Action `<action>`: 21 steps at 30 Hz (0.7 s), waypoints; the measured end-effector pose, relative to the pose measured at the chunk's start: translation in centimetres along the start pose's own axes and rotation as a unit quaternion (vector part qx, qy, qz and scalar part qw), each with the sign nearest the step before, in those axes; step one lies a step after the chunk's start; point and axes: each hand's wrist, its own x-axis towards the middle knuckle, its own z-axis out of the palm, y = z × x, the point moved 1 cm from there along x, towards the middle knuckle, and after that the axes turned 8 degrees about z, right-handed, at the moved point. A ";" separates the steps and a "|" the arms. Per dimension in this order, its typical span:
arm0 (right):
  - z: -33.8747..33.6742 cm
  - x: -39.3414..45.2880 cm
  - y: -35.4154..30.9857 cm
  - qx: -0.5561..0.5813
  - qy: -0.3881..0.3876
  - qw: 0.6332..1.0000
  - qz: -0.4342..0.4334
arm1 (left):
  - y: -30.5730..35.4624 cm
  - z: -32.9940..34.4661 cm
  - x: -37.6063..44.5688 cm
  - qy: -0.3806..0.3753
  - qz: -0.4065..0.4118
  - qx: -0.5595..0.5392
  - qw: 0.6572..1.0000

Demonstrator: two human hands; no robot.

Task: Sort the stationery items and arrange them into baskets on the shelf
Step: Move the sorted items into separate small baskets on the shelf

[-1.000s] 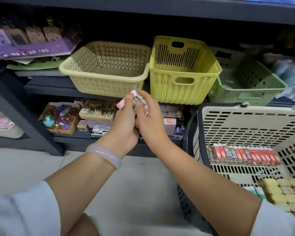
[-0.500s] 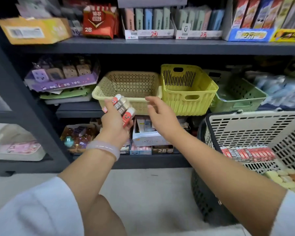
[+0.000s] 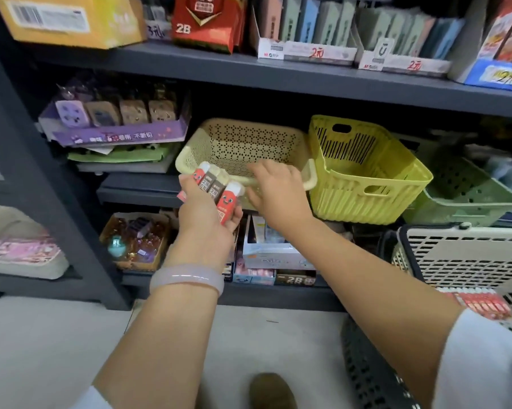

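My left hand (image 3: 207,219) grips a fan of several erasers (image 3: 219,190) in red and brown sleeves, held just below the front rim of the cream perforated basket (image 3: 249,143) on the middle shelf. My right hand (image 3: 275,187) reaches to that basket's front rim, fingers curled over the rim; the basket tilts forward. A yellow slotted basket (image 3: 364,172) stands to its right, then a green basket (image 3: 467,196). More red erasers (image 3: 482,302) lie in the large crate (image 3: 461,255) at right.
Dark shelving holds display boxes: purple pencil-case box (image 3: 113,125) to the left, 2B lead packs (image 3: 207,22) and eraser boxes above, small boxes (image 3: 272,255) on the lower shelf. A dark basket (image 3: 373,373) stands on the floor at right; my shoe (image 3: 272,391) is below.
My hands have separated: the left keeps the erasers and has risen toward the cream basket, while the right let go of them and moved up to the basket's front rim.
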 end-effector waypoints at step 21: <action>-0.9 -3.4 0.6 -0.038 0.053 0.993 -0.100 | 4.0 2.3 3.5 -0.038 0.044 0.005 0.998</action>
